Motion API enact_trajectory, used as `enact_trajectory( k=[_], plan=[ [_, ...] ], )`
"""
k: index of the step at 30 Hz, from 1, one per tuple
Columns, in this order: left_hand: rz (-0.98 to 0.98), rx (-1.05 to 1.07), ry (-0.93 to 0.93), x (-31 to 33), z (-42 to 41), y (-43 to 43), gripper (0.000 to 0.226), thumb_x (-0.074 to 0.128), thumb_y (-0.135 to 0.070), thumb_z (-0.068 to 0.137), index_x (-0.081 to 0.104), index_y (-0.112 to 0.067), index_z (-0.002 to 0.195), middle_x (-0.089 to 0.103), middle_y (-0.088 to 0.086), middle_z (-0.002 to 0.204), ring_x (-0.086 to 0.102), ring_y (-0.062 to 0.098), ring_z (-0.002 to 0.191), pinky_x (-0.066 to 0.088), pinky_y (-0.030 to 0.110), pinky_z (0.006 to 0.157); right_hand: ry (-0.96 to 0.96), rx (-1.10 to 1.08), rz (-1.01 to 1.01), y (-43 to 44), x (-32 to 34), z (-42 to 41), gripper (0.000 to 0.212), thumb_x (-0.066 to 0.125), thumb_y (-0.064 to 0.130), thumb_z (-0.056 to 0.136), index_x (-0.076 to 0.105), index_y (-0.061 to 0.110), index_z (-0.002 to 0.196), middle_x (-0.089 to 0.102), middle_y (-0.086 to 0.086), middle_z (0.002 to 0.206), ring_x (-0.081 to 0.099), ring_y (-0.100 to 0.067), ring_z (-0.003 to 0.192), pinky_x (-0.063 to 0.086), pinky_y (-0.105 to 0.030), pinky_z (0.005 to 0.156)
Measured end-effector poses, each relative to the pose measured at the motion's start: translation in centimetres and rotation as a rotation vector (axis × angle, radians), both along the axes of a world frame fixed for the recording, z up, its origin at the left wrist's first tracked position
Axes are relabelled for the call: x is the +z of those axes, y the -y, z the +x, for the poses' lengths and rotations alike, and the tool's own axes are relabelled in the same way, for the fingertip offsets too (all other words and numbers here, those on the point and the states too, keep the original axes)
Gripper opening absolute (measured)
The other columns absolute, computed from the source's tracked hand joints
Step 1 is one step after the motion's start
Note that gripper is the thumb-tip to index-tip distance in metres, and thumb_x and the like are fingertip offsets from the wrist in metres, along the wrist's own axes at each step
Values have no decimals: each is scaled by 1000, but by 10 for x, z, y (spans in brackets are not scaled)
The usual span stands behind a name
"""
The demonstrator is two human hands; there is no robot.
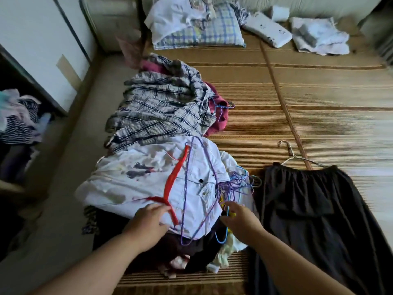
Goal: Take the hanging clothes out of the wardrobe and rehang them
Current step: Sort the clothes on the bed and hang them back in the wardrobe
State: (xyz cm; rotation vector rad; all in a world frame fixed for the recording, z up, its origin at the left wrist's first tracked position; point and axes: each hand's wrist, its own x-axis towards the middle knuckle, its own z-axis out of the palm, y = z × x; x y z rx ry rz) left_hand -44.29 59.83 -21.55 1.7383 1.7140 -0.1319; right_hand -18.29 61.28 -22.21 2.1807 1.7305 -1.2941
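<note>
A pile of clothes lies on the bed's bamboo mat (pixel 319 92): a plaid shirt (pixel 161 107) over maroon cloth, and nearer me a white printed shirt (pixel 136 179). A red hanger (pixel 176 177) and a purple wire hanger (pixel 197 188) lie on the white shirt. My left hand (pixel 148 222) grips the red hanger's lower end. My right hand (pixel 240 218) reaches into a tangle of blue, purple and yellow wire hangers (pixel 238 184), fingers curled among the wires. A black skirt (pixel 314 220) on a white wire hanger (pixel 295 156) lies to the right.
The open wardrobe (pixel 19 116) with striped clothes inside stands at the left, its white sliding door (pixel 38 50) beside it. A checked pillow (pixel 202 28) and folded white cloths (pixel 319 35) lie at the bed's far end. Dark garments sit under the pile near me.
</note>
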Motion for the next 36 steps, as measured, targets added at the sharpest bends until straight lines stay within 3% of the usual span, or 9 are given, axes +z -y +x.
enact_trajectory(
  k=[5, 7, 11, 16, 20, 25, 28, 32, 36],
  plan=[
    [-26, 17, 19, -43, -13, -29, 58, 61, -31, 85, 42, -29, 140, 34, 1, 150, 35, 18, 136, 29, 32, 112, -113, -231, -26, -21, -43, -17, 46, 60, 26, 87, 51, 12, 130, 66, -10, 104, 56, -20, 86, 45, -32, 81],
    [-20, 15, 4, -64, -15, -39, 61, 60, -33, 86, 37, -32, 142, 24, 1, 155, 27, 19, 141, 26, 34, 114, -118, -311, -20, -36, -61, -23, 43, 57, 24, 89, 50, 4, 127, 65, -16, 107, 59, -27, 93, 45, -36, 85],
    [-8, 10, -36, -99, -19, -53, 70, 60, -38, 84, 28, -36, 146, 9, 3, 159, 14, 21, 146, 23, 38, 116, -85, -372, -49, -61, -96, -33, 25, 53, 28, 91, 50, 13, 110, 59, -10, 101, 51, -22, 88, 38, -30, 82],
    [-113, -47, -42, -118, -22, -41, 79, 60, -38, 86, 13, -39, 149, 5, 4, 160, 12, 18, 146, 22, 34, 117, -260, -623, -54, -74, -121, -40, 7, 58, 22, 89, 52, 18, 89, 55, -2, 81, 53, -20, 71, 49, -34, 74],
    [-145, 8, -23, -110, -21, -32, 79, 63, -40, 84, 19, -33, 149, 8, 3, 159, 20, 18, 145, 23, 32, 116, -212, -562, 93, -68, -106, -41, 6, 56, 15, 88, 58, 19, 85, 51, 1, 63, 45, -17, 60, 33, -23, 53],
    [-69, 73, 26, -62, -14, -40, 73, 63, -35, 84, 27, -31, 148, 18, 3, 157, 21, 19, 144, 22, 31, 116, -305, -495, 261, -60, -53, -36, 11, 53, 15, 91, 58, 23, 86, 57, 3, 65, 54, -9, 53, 35, -16, 43],
    [51, 89, 58, -14, -10, -54, 70, 64, -34, 84, 32, -28, 146, 29, 2, 154, 32, 19, 138, 28, 30, 113, -392, -399, 327, -59, -5, -32, 18, 54, 10, 90, 61, 27, 89, 57, 7, 61, 48, 2, 39, 33, -11, 41],
    [243, 190, 32, 76, -1, -60, 73, 62, -29, 87, 24, -25, 149, 26, 7, 153, 28, 25, 139, 28, 33, 111, -434, -150, 364, -59, 74, -38, 22, 56, 13, 90, 63, 33, 85, 61, 7, 69, 50, -8, 56, 35, -15, 49],
    [852, 316, -48, 166, -6, -43, 69, 61, -27, 75, 38, -6, 137, 41, 25, 135, 39, 34, 123, 41, 47, 102, -401, 187, 432, -67, 161, -51, 24, 56, 8, 90, 67, 28, 96, 60, 7, 72, 53, -12, 65, 44, -26, 66]
  ],
)
